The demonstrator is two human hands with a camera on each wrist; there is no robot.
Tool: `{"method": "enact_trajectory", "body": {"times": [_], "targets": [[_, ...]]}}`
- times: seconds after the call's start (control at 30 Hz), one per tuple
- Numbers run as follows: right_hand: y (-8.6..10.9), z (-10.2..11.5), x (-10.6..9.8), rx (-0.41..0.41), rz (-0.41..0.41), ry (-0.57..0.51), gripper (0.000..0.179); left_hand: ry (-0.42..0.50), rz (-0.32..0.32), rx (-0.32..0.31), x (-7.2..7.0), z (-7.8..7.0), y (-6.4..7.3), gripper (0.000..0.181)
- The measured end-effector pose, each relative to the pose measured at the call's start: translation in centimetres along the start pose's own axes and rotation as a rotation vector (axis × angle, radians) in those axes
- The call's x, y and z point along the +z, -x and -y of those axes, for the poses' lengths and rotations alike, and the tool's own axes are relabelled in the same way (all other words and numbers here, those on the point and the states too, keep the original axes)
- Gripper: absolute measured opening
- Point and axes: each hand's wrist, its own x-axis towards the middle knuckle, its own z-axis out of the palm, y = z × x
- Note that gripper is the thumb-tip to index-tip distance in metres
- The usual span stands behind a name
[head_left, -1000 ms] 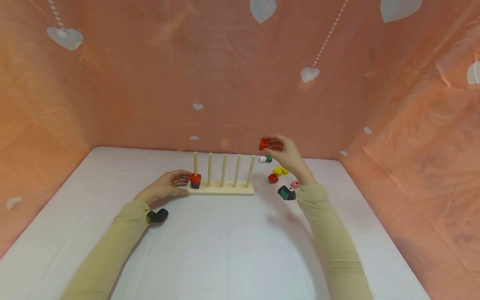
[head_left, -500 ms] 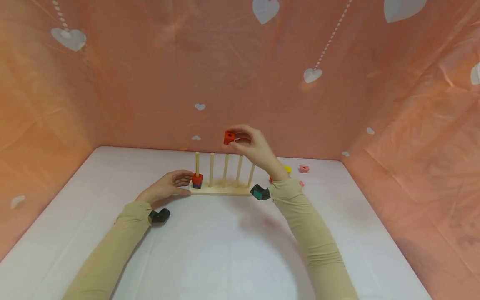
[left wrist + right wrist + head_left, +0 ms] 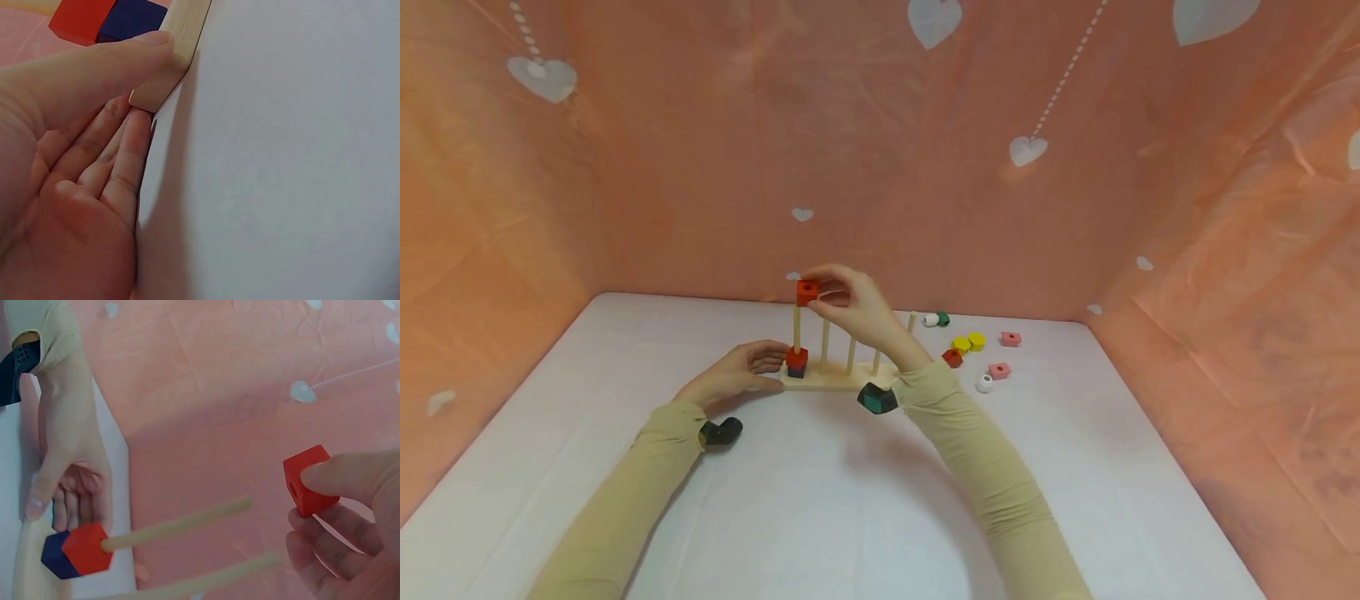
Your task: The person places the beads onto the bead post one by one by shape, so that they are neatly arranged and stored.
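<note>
Pinched between the thumb and fingers of my right hand (image 3: 861, 312) is a red block (image 3: 807, 293) with a hole through it. The block is at the top of the leftmost peg in the head view; the right wrist view shows a gap between it and the peg tip (image 3: 245, 503). Lower on that peg, another red block (image 3: 89, 547) sits on a dark blue block (image 3: 59, 555). My left hand (image 3: 730, 373) holds the left end of the wooden peg stand (image 3: 838, 380), thumb along the front edge, fingers at the end and behind.
Loose beads lie right of the stand: a white bead (image 3: 931, 320) beside a green one (image 3: 943, 319), two yellow ones (image 3: 976, 341), a red one (image 3: 952, 357), two pink ones (image 3: 1011, 339) and another white one (image 3: 984, 383). A patterned orange cloth (image 3: 880, 167) rises behind the table.
My right hand has carried the red block leftward from beside the loose beads, over the pegs, to the leftmost peg, and lowered it slightly. My left hand stays at the stand's end.
</note>
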Motion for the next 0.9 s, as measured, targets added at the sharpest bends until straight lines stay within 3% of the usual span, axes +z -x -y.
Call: {"method": "enact_trajectory", "body": {"times": [0.5, 0.9], "targets": [[-0.7, -1.6, 2.3, -0.002, -0.002, 0.032, 0.035, -0.003, 0.024, 0.014, -0.2, 0.2, -0.1, 0.065], [-0.3, -1.9, 2.8, 0.065, 0.018, 0.045, 0.036, 0.010, 0.025, 0.000, -0.1, 0.1, 0.0, 0.065]]}}
